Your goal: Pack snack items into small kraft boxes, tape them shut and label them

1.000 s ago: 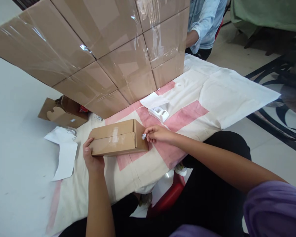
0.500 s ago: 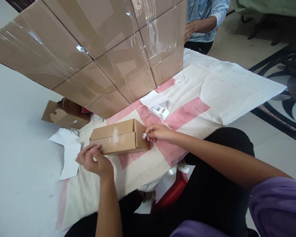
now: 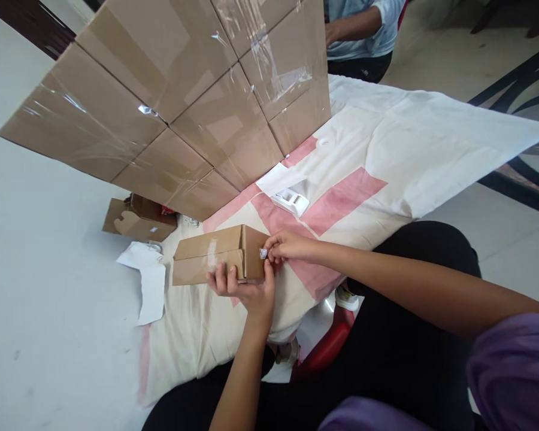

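A closed brown cardboard box (image 3: 197, 262) lies on the cloth-covered table in front of me, with a strip of clear tape across its top seam. My left hand (image 3: 247, 287) grips the box's near right corner, fingers on the top and thumb at the end face. At that same end, my right hand (image 3: 282, 246) pinches a small white label (image 3: 263, 254) against the cardboard. Whether the label is fully stuck down cannot be made out.
Taped cardboard boxes (image 3: 197, 90) form a tall stack behind. A white device (image 3: 291, 202) with paper (image 3: 276, 179) sits by it. At the left are an open small carton (image 3: 150, 224) and white sheets (image 3: 150, 281). Another person's arm (image 3: 354, 27) shows beyond the stack.
My left hand has moved right, from beside the box's left end to a hold on its right corner. My right hand stays at the label on the end face.
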`<state>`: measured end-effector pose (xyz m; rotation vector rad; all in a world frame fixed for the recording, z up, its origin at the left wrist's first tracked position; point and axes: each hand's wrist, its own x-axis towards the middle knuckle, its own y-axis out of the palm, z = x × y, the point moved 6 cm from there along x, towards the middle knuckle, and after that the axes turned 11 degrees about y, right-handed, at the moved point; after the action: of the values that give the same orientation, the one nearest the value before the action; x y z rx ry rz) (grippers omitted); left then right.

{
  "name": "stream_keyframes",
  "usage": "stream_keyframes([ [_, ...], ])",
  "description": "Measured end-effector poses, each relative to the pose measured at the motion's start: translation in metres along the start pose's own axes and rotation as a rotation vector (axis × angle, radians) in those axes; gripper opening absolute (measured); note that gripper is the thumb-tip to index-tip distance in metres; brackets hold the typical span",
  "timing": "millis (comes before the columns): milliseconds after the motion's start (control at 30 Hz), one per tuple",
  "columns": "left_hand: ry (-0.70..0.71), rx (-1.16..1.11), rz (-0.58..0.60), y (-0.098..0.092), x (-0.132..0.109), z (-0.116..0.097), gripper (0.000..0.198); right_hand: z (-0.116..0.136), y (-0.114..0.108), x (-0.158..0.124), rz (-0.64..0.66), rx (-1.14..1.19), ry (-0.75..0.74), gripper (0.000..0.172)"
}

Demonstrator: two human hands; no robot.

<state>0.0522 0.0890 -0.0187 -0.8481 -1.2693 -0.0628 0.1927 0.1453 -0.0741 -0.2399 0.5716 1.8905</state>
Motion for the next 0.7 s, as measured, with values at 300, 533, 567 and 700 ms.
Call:
stream_keyframes([
  [300, 0.012, 0.006, -0.041, 0.000, 0.001, -0.004, 0.077, 0.002, 0.002, -0.004, 0.002, -0.006, 0.006, 0.017],
  [533, -0.066, 0.025, -0.029, 0.002, 0.000, 0.004, 0.073, 0.005, 0.002, -0.005, -0.014, 0.004, 0.009, 0.018],
  [567, -0.077, 0.026, -0.026, 0.003, 0.000, 0.005, 0.072, 0.004, 0.002, -0.005, -0.009, 0.007, 0.009, 0.017],
  [700, -0.085, 0.028, -0.023, 0.003, 0.001, 0.007, 0.072, 0.003, 0.003, -0.003, 0.010, 0.012, 0.010, 0.017],
])
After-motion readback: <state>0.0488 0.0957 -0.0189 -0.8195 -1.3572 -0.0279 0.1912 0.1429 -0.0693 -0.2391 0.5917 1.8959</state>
